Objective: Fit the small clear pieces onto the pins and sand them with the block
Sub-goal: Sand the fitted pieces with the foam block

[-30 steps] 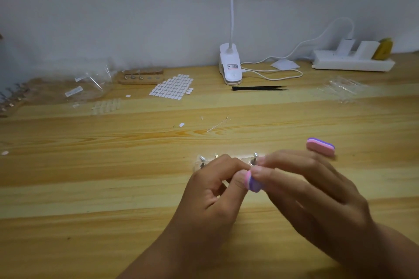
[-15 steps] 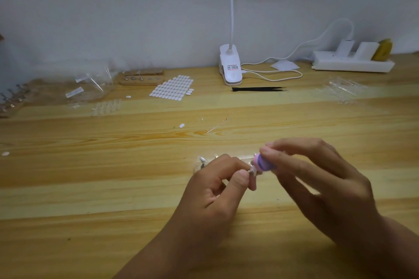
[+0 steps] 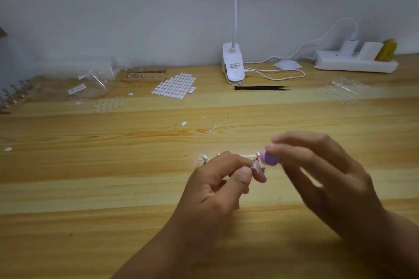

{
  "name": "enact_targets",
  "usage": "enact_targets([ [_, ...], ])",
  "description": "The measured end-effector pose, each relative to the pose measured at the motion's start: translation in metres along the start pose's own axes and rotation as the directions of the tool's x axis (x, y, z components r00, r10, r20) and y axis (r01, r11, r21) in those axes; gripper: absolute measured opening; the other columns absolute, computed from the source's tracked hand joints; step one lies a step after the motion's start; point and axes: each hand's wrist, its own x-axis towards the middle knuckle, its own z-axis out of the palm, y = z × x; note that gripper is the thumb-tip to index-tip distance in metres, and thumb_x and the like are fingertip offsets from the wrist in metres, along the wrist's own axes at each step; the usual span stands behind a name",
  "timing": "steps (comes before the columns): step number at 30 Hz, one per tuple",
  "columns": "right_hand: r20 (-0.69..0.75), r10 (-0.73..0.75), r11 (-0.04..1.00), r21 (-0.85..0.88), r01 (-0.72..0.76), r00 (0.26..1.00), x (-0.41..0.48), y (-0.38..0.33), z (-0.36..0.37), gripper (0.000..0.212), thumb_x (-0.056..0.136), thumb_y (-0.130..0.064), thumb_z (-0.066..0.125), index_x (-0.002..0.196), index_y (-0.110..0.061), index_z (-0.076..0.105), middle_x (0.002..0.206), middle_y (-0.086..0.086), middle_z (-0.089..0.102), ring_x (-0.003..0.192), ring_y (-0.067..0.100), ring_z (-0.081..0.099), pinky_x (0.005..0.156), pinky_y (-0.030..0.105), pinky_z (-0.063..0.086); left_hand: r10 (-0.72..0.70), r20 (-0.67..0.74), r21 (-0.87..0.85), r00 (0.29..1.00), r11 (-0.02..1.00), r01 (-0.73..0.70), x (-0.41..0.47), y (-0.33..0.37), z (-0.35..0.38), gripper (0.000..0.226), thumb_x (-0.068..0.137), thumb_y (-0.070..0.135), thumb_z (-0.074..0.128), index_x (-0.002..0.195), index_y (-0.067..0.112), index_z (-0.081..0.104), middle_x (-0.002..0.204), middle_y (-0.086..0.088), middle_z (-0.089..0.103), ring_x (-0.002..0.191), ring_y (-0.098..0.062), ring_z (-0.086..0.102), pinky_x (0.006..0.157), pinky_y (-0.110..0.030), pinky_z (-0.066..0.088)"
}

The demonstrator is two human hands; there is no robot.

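Nearest the camera, the left hand (image 3: pixel 217 186) is seen with its fingers curled, and a small pin (image 3: pixel 253 166) is pinched between thumb and forefinger. A small clear piece (image 3: pixel 258 168) is carried on the tip of that pin, just above the wooden counter (image 3: pixel 90 188). Just to its right, the pink and purple block (image 3: pixel 270 158) is gripped between the thumb and fingertips of the right hand (image 3: pixel 328 179) (which is blurred), and its end is held against the clear piece or just beside it; which cannot be told. Directly behind the left hand, a few more pins (image 3: pixel 205 158) are seen standing on the counter, partly hidden by the fingers.

Farther back, a thin clear strip (image 3: pixel 220 123) and a loose white sticker (image 3: pixel 183 123) are laid in the middle of the counter. Beyond them, a sheet of white stickers (image 3: pixel 174 86) and black tweezers (image 3: pixel 260 88) are placed side by side, well apart. At the left, a row of clear pieces (image 3: pixel 108 104) is laid in front of a plastic bag (image 3: pixel 90 81), beside a wooden holder (image 3: pixel 142 74). Against the wall, a white clip lamp (image 3: pixel 233 65) and a power strip (image 3: pixel 356 63) are set.
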Motion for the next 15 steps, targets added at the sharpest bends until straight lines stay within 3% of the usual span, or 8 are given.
enact_targets([
  [2,-0.047,0.018,1.0,0.019,-0.017,0.999,0.0,0.0,-0.001,0.031,0.092,-0.001,0.064,0.12,-0.016,0.065,0.116,0.009,0.065,0.11,0.013,0.063,0.088,0.032,0.053,-0.023,0.0,-0.04,1.0,0.999,0.023,0.0,0.0,0.001,0.025,0.09,0.022,0.052,0.08,0.026,0.074,0.075,0.016,0.06,0.066,-0.006,0.052,0.058,-0.026,0.045],
  [6,-0.022,-0.115,0.993,-0.026,0.114,0.993,-0.005,-0.01,0.005,0.044,0.081,0.008,0.072,0.122,-0.007,0.063,0.114,0.012,0.068,0.112,0.019,0.062,0.101,0.026,0.043,-0.004,0.042,-0.05,0.999,0.999,0.006,0.0,-0.001,0.001,0.022,0.089,0.031,0.055,0.075,0.025,0.072,0.069,0.01,0.057,0.065,-0.008,0.052,0.058,-0.027,0.045],
  [9,-0.034,0.011,0.997,-0.072,-0.014,0.999,0.001,0.002,0.001,0.03,0.089,0.001,0.063,0.116,-0.011,0.065,0.111,0.006,0.066,0.105,0.016,0.061,0.091,0.032,0.052,-0.065,0.026,-0.049,0.998,0.997,0.066,0.0,-0.004,0.001,0.027,0.091,0.025,0.05,0.076,0.021,0.072,0.064,0.01,0.055,0.065,-0.009,0.053,0.058,-0.025,0.044],
  [12,-0.009,0.24,0.961,0.145,-0.236,0.971,0.008,0.001,-0.004,0.024,0.087,-0.011,0.046,0.102,-0.009,0.063,0.097,0.001,0.064,0.086,0.017,0.061,0.075,0.037,0.052,-0.144,0.081,-0.134,0.986,0.979,0.154,0.002,-0.001,-0.001,0.032,0.09,0.023,0.044,0.069,0.021,0.069,0.064,0.009,0.053,0.065,-0.009,0.053,0.057,-0.022,0.044],
  [15,0.194,0.279,0.843,0.42,-0.337,0.941,0.012,-0.009,-0.008,0.022,0.08,-0.018,0.036,0.087,-0.014,0.056,0.074,-0.002,0.052,0.066,0.016,0.047,0.06,0.03,0.041,-0.189,0.195,-0.316,0.962,0.917,0.244,0.003,0.001,-0.006,0.029,0.085,0.022,0.046,0.06,0.02,0.059,0.063,0.005,0.049,0.061,-0.014,0.051,0.057,-0.023,0.044],
])
